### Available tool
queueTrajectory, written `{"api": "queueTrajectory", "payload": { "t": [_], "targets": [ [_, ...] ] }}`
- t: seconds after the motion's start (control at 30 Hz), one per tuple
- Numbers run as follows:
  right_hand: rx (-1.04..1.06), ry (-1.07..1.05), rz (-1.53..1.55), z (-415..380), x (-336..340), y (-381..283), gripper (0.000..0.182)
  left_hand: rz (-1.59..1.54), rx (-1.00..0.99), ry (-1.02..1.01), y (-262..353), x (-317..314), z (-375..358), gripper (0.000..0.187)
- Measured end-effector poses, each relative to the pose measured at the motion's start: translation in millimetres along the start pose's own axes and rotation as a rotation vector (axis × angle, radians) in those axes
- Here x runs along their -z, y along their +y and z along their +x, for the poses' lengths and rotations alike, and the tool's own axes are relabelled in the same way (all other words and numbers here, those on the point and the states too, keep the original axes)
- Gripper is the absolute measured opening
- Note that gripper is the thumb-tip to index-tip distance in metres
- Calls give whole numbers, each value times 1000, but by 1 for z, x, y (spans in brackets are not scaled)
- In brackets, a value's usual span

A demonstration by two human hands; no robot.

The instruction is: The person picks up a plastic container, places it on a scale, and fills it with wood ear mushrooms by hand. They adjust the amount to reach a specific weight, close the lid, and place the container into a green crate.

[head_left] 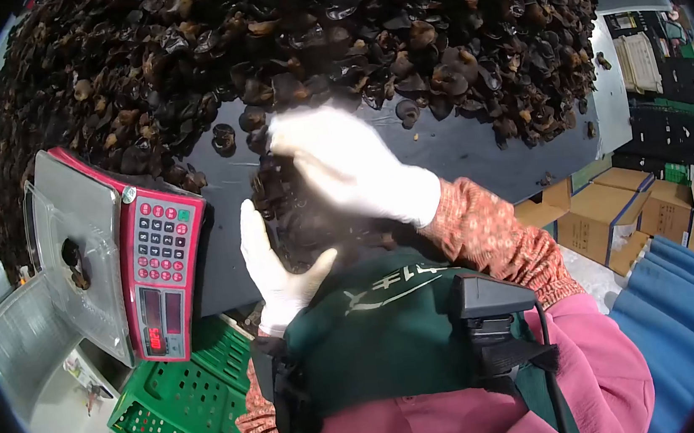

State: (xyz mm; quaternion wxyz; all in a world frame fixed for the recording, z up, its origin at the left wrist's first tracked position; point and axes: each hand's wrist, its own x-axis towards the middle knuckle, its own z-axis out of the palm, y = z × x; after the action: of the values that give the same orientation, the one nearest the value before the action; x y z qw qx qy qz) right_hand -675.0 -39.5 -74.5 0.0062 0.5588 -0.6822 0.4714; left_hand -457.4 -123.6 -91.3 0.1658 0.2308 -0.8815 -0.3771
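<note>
A small heap of dark, fungus-like pieces [303, 218] lies right of the splayed, empty left hand [277, 279] and just near of the blurred right hand [339, 156], whose grip I cannot tell.

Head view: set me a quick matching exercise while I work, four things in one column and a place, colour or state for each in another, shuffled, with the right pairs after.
Things
1. Pile of dark fungus
2. Scale
3. Plastic crate
4. Right hand

Descriptions
A. Green, at the lower left of the picture
B. Gloved in white and blurred
C. Heaped across the top of the picture
D. Pink-red casing, with a keypad

Right pairs: 1-C, 2-D, 3-A, 4-B.
</note>
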Motion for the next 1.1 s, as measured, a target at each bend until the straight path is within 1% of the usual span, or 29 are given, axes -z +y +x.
{"api": "queueTrajectory", "payload": {
  "t": [0.03,0.07,0.13,0.17,0.2,0.27,0.3,0.33,0.4,0.47,0.5,0.6,0.7,0.8,0.83,0.9,0.93,0.97,1.0,1.03,1.1],
  "targets": [
    [-41,31,-104,10,7,5,34,86,-126,59,-1,-2,2,120],
    [-55,127,-192,19,6,13,40,88,-123,57,-1,-1,2,120],
    [-71,-21,-486,23,7,17,47,93,-123,56,1,-1,2,119],
    [-28,-142,-430,18,6,22,44,91,-140,68,2,-1,3,118],
    [18,-142,-249,10,3,25,35,87,-147,73,1,0,4,118],
    [-244,-284,144,9,26,-1,28,77,-142,88,0,-1,3,117],
    [-225,-161,204,7,31,-5,28,61,-133,92,1,-2,3,118],
    [-251,-71,218,4,38,-8,31,48,-126,94,2,-2,3,118],
    [-448,9,376,-4,51,-8,31,33,-120,90,2,-1,2,118],
    [-524,69,273,-14,54,2,37,22,-132,81,1,-1,3,118],
    [-526,67,284,-18,56,6,43,15,-100,58,2,0,2,119],
    [-483,78,113,-24,57,9,40,-3,-56,29,2,1,2,120],
    [-422,218,102,-17,50,12,33,-2,-66,43,1,0,1,121],
    [-258,142,-59,-6,39,17,34,-32,12,7,3,1,1,123],
    [-169,69,-141,-5,35,15,36,-37,15,0,2,1,2,124],
    [-134,-148,-252,-10,27,13,46,-44,23,-15,1,1,2,126],
    [-116,-252,-311,-15,25,9,53,-25,11,-66,3,4,2,126],
    [-102,-387,-281,-21,31,6,68,-5,-2,-115,6,9,4,126],
    [-126,-476,-237,-26,38,-3,82,15,-13,-162,9,13,6,125],
    [-155,-533,-213,-29,48,-13,88,172,-40,-195,11,18,4,127],
    [-182,-619,-205,-38,69,-28,105,314,-112,-162,3,25,-7,129]
  ]
}}
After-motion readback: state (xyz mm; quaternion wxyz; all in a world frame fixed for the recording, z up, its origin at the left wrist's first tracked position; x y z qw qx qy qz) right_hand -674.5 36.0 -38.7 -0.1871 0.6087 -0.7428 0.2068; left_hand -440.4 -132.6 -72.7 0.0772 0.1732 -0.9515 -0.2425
